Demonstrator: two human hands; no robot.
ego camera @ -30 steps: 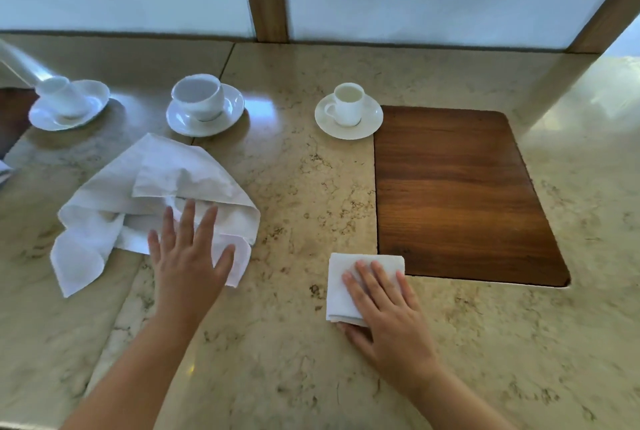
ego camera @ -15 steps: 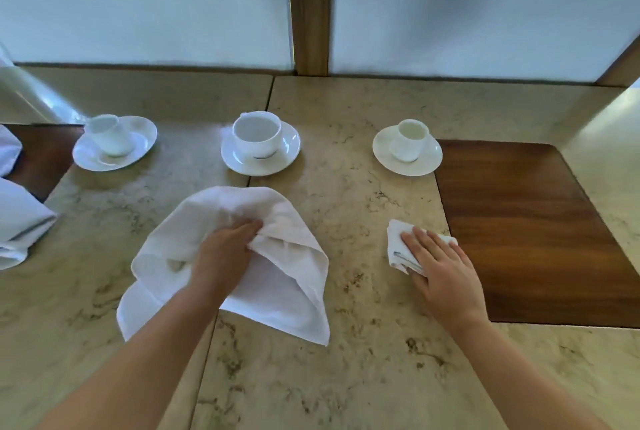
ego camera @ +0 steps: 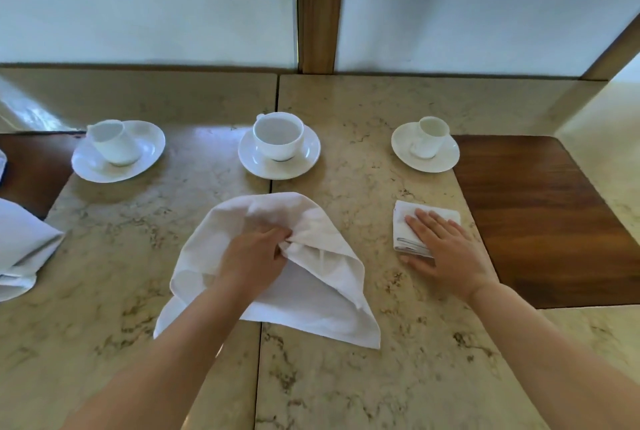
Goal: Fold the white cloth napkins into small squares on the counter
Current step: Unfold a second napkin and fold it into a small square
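A large crumpled white napkin [ego camera: 311,305] lies unfolded in the middle of the marble counter [ego camera: 398,377]. My left hand [ego camera: 252,260] sits on top of it, fingers pinched on a bunch of its cloth. To the right lies a small folded white napkin square [ego camera: 403,222], next to the wooden inset. My right hand [ego camera: 446,253] lies flat on that square with fingers spread, covering its near right part.
Three white cups on saucers stand in a row at the back: left [ego camera: 117,149], middle [ego camera: 278,144], right [ego camera: 426,145]. A dark wooden inset [ego camera: 540,222] fills the right side. More white cloth [ego camera: 20,249] lies at the left edge. A wall with a wooden post rises behind.
My left hand went from flat on the crumpled napkin to gripping a bunch of it. The view shifted left, so napkins and cups sit further right. My right hand stays on the folded square.
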